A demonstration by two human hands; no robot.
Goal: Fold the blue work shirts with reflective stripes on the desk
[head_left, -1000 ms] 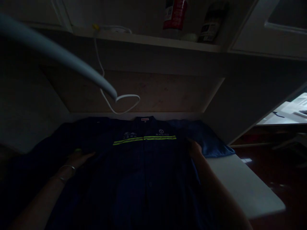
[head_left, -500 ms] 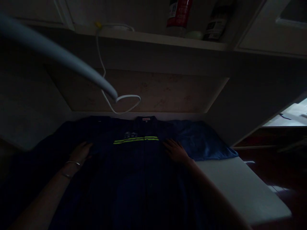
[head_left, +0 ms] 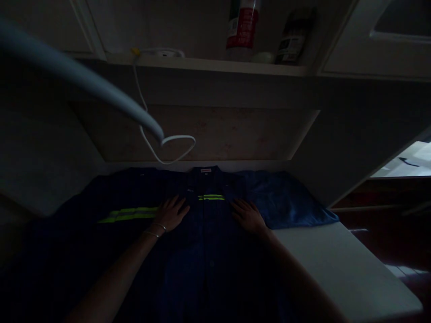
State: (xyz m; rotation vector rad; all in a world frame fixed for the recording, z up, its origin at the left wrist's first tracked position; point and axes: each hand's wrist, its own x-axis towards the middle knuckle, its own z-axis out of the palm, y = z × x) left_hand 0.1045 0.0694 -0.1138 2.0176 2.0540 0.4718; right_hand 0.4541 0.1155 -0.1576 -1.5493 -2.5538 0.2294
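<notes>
A dark navy work jacket (head_left: 210,242) lies spread out on a white surface, its collar toward the wall and a small label inside the neck. A yellow-green reflective stripe (head_left: 215,197) crosses its chest. Another stripe (head_left: 129,214) runs over the cloth to the left. Flat on the jacket's left chest side rests my left hand (head_left: 170,214), fingers spread, with two thin bangles at the wrist. My right hand (head_left: 248,216) presses on the other side of the chest, fingers apart. Dim light hides much of the cloth's lower edges.
A lighter blue shiny cloth (head_left: 286,199) lies to the right on the white tabletop (head_left: 340,264). Overhead, a pale tube (head_left: 134,107) and a looping white cable (head_left: 188,137) hang in front. A shelf (head_left: 208,65) holds a red can (head_left: 247,27) and a dark bottle (head_left: 291,42).
My left hand has moved right, onto the chest. A stripe now shows at left, and cloth covers most of the chest print and part of the chest stripe. My right hand stays nearly in place.
</notes>
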